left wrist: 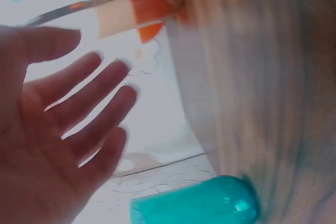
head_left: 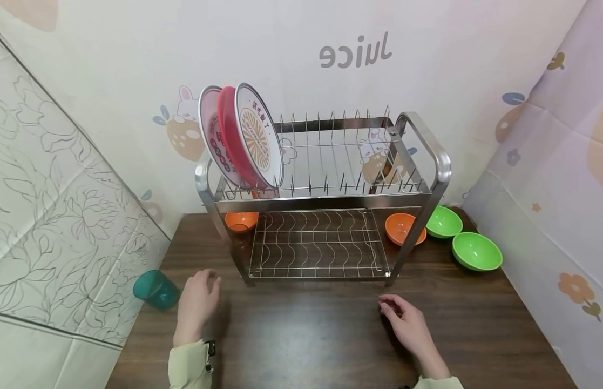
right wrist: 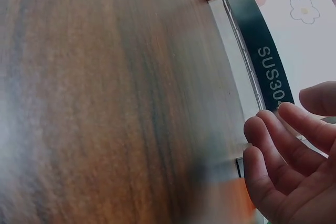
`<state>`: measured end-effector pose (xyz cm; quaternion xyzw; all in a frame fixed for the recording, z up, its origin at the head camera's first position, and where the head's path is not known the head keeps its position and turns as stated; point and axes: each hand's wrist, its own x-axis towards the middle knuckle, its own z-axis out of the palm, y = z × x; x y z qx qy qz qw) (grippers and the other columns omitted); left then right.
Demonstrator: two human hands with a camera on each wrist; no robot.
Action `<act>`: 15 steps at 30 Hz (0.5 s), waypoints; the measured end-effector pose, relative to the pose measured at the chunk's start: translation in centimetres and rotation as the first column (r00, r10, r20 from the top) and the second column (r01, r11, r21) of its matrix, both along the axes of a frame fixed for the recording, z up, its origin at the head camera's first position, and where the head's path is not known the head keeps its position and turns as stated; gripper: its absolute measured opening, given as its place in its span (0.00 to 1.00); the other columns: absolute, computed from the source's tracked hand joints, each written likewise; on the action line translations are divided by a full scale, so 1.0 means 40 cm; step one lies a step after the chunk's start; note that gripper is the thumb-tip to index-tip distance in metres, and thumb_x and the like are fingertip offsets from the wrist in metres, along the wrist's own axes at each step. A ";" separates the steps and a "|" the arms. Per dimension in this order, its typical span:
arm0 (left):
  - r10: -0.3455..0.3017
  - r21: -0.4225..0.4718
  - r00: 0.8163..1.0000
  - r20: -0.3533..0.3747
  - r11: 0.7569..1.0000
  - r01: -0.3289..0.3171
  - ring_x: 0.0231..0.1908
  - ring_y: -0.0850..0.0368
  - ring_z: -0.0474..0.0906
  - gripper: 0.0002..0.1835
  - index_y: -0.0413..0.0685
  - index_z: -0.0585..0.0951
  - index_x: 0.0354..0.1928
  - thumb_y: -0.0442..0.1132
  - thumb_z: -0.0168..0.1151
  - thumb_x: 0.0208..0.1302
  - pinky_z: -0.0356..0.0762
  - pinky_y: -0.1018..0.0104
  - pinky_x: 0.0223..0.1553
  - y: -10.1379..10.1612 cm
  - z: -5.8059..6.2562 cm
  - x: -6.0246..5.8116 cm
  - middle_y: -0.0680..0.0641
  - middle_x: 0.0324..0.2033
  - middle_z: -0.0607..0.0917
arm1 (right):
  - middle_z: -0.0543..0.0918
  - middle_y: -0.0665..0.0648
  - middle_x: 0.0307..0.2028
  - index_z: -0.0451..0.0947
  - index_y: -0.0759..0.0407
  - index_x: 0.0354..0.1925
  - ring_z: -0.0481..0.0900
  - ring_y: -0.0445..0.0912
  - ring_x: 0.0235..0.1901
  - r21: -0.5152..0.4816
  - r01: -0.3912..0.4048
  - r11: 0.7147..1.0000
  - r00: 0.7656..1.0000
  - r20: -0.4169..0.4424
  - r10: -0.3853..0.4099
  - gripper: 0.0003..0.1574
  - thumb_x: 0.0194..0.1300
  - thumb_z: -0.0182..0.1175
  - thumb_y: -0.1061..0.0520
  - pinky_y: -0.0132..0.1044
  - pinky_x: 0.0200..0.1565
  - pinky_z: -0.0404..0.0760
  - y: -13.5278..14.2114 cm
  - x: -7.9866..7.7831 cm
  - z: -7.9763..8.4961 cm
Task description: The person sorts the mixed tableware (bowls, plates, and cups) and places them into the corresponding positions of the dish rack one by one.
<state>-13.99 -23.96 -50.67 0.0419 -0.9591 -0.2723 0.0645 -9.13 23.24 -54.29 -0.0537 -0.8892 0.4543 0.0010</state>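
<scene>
A two-tier metal dish rack [head_left: 325, 204] stands on the wooden table. Several plates lean upright at the left end of its top tier, the front one white [head_left: 258, 135] with a printed pattern and a red one [head_left: 229, 129] behind it. My left hand [head_left: 198, 302] is over the table at the left, fingers relaxed and holding nothing. Beside it is a teal cup [head_left: 157, 289], which lies on its side in the left wrist view [left wrist: 197, 203]. Near the rack's right front foot hovers my right hand [head_left: 405, 324], its fingers loosely bent around nothing.
An orange bowl [head_left: 242, 220] and a clear orange cup [head_left: 240, 236] sit at the rack's left side. Another orange bowl [head_left: 400, 228] is by its right leg, with two green bowls [head_left: 444, 222] [head_left: 477, 251] farther right. Patterned cloth [head_left: 301, 65] hangs behind.
</scene>
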 end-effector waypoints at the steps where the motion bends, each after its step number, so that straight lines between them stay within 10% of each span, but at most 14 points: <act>1: 0.023 -0.003 0.999 -0.039 1.000 -0.023 0.53 0.37 0.75 0.17 0.37 0.79 0.55 0.42 0.56 0.73 0.71 0.40 0.52 -0.001 -0.005 -0.003 0.35 0.51 0.81 | 0.87 0.54 0.40 0.82 0.60 0.51 0.83 0.40 0.38 0.005 0.001 1.000 1.000 0.000 -0.001 0.12 0.73 0.59 0.57 0.33 0.42 0.78 0.001 0.000 -0.001; 15: 0.014 0.056 0.963 -0.269 0.998 0.001 0.58 0.38 0.69 0.22 0.37 0.73 0.62 0.38 0.62 0.70 0.67 0.42 0.58 -0.026 -0.027 -0.102 0.36 0.58 0.76 | 0.86 0.47 0.38 0.84 0.59 0.48 0.80 0.38 0.38 -0.039 -0.079 0.996 0.995 -0.059 0.076 0.11 0.68 0.63 0.60 0.33 0.41 0.78 -0.065 0.015 -0.007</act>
